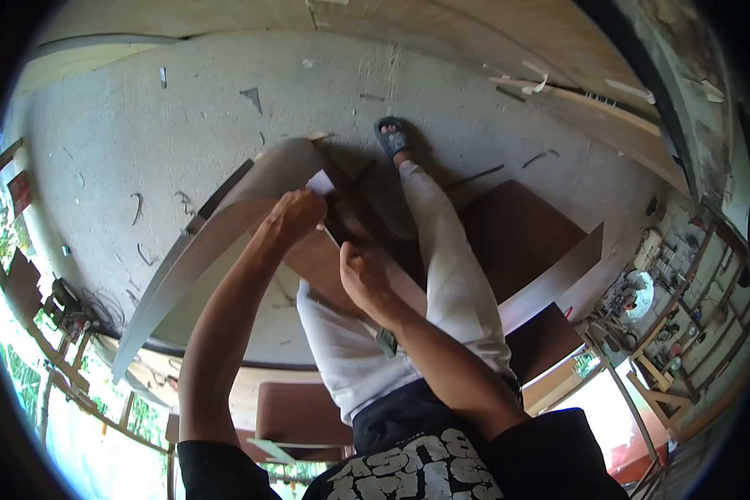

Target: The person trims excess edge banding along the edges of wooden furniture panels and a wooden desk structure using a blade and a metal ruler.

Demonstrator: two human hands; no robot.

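A long brown panel (317, 267) with a curved, bent end lies across my lap and reaches down to the floor. My left hand (298, 214) is closed at the panel's upper part, with a small pale flat piece (319, 182) showing just beyond its fingers. Nearer my body, my right hand (363, 275) is curled into a fist over the panel. A thin dark line runs between the two hands; whether it is a strip, a tool or the panel's edge I cannot tell. What the right fingers hold is hidden.
Dark brown boards (517, 242) lie to the right of my leg. My sandaled foot (393, 137) rests on the concrete floor (325, 92), among scattered scraps. A cluttered rack (675, 325) stands at the far right, and tangled wires (100, 308) lie at the left.
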